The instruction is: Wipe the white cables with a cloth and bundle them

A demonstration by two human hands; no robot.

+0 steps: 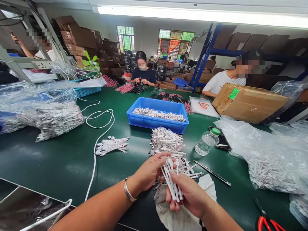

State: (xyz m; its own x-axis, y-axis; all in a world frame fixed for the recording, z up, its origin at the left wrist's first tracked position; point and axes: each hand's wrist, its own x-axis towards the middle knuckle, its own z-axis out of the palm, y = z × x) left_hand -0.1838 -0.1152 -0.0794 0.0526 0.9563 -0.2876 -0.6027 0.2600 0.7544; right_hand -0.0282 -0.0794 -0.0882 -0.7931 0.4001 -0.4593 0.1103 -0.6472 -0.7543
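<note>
Apparently, a bundle of white leads (171,183) is being gathered near the green surface's (69,163) near edge; the right hand (191,191) grips it, the left hand (149,172) curls round its far end. The next move likely calls for keeping ends aligned.

The bench (139,144) is smooth with a soft sheen, under a blue plastic bin (154,122) and white strips (171,183) that look like matt plastic. The clear bag (59,112) is crinkled, glossy film; the carton (252,104) is dull cardboard. The bracelet (130,190) is polished metal, the rag (173,216) soft cloth (rumpled, without shine).
</note>
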